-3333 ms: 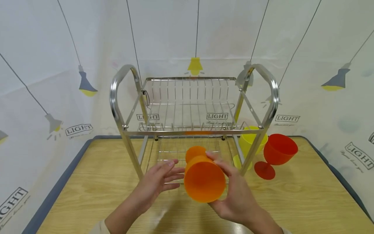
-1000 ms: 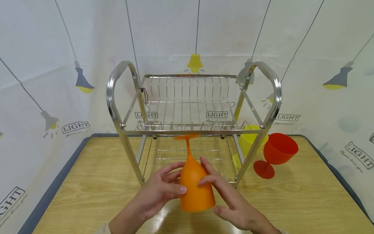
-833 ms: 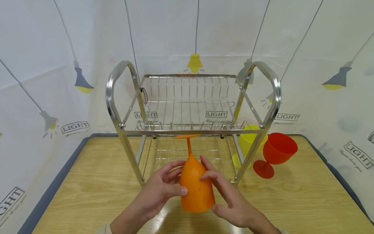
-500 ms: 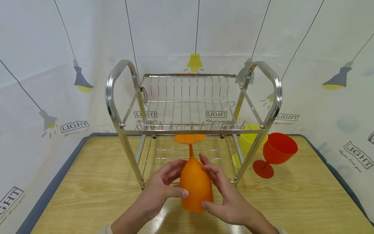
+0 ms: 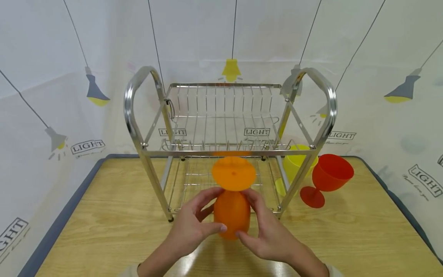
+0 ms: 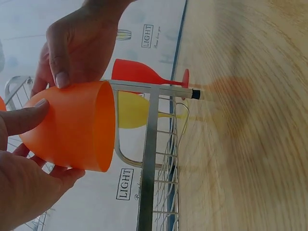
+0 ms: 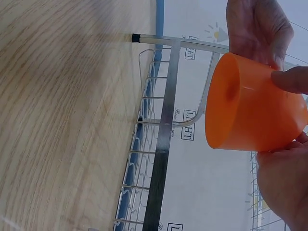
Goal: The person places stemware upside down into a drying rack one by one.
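An orange plastic goblet [image 5: 232,215] is held upside down in front of the rack, its round foot uppermost and tipped toward the head camera. My left hand [image 5: 194,225] grips its bowl from the left, thumb on the near side. From the right, my right hand [image 5: 268,231] grips the same bowl, thumb near the rim. In both wrist views the goblet's open mouth faces the tabletop, with a gap below it. The stem is hidden behind the foot in the head view.
A two-tier metal dish rack [image 5: 226,153] stands on the wooden table [image 5: 104,215]. To its right are an upright red goblet [image 5: 332,173] and a yellow goblet [image 5: 294,165], partly behind the rack's leg. A printed wall covering [image 5: 207,34] encloses the back and sides.
The goblet went from mouth toward the camera to upside down; its foot has since tipped nearer the camera. My left hand took hold of the bowl, and my right hand shifted its grip.
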Demonstrator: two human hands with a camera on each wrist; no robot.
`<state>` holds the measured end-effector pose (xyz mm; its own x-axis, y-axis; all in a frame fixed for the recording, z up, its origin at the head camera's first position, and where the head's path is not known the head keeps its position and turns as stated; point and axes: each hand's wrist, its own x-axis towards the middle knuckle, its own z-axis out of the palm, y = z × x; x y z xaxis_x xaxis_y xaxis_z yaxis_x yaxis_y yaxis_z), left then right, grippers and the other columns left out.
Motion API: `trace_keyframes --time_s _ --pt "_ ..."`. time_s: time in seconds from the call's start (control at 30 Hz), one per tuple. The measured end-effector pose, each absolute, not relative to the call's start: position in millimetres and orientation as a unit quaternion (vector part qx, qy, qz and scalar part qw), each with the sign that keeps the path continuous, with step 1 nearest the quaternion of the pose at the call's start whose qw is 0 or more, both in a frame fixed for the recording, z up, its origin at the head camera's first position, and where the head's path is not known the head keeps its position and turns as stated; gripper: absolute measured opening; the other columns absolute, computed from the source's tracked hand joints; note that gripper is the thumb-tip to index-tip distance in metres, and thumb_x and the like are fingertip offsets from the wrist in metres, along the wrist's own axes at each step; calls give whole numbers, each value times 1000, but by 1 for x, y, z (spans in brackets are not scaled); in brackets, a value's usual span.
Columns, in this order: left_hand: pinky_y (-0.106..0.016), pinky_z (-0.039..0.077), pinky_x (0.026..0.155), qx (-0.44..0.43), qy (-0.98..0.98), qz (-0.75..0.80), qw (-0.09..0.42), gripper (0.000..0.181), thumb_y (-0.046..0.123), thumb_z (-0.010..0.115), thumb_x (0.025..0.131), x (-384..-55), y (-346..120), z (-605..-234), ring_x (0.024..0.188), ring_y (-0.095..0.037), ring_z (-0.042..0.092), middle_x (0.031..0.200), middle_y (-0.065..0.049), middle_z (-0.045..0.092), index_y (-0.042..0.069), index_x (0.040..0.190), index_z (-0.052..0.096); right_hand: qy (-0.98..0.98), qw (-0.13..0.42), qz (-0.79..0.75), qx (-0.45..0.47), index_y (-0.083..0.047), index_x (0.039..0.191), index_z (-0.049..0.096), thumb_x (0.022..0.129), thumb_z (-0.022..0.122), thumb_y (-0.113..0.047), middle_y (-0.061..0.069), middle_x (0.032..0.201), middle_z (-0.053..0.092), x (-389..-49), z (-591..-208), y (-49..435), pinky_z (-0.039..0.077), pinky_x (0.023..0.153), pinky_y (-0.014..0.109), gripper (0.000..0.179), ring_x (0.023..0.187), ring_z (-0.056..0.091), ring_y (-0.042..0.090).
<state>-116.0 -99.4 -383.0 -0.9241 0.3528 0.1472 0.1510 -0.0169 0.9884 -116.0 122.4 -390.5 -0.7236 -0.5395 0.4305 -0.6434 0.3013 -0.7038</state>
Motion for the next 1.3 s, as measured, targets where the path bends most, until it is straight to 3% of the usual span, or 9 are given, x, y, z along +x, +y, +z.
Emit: trace_keyframes --time_s 0.23,0.43,0.6,0.97,1.3 --pt "-37 41 110 185 696 692 53 71 -9 78 71 -117 -96 -381 135 -24 44 140 -6 52 8 135 52 -815 74 443 366 -8 145 22 76 76 -2 7 147 38 -117 -384 121 37 113 41 88 134 43 24" --pt "-34 42 109 192 696 690 55 69 -6 78 73 -114 -96 -382 134 -27 44 140 -7 51 9 136 52 -821 89 431 364 -6 139 28 74 78 0 5 141 45 -114 -379 122 46 104 47 83 127 51 23" --pt "-32 42 109 192 703 682 58 69 -3 78 75 -112 -97 -383 135 -19 43 141 1 51 16 137 52 -816 77 435 373 -7 140 28 75 80 0 6 141 45 -113 -377 123 50 100 45 84 124 53 24" --pt "-41 45 107 234 722 649 48 69 4 78 79 -109 -100 -381 133 -13 45 144 6 49 22 140 50 -816 44 454 354 -14 145 27 73 83 -3 -1 144 41 -112 -374 125 49 100 48 92 129 50 21" --pt "-38 51 100 292 756 585 -22 62 13 76 85 -108 -103 -377 129 -20 49 143 3 50 20 141 49 -821 88 434 361 -9 142 33 72 85 -6 4 139 44 -107 -367 128 49 99 51 87 123 52 22"
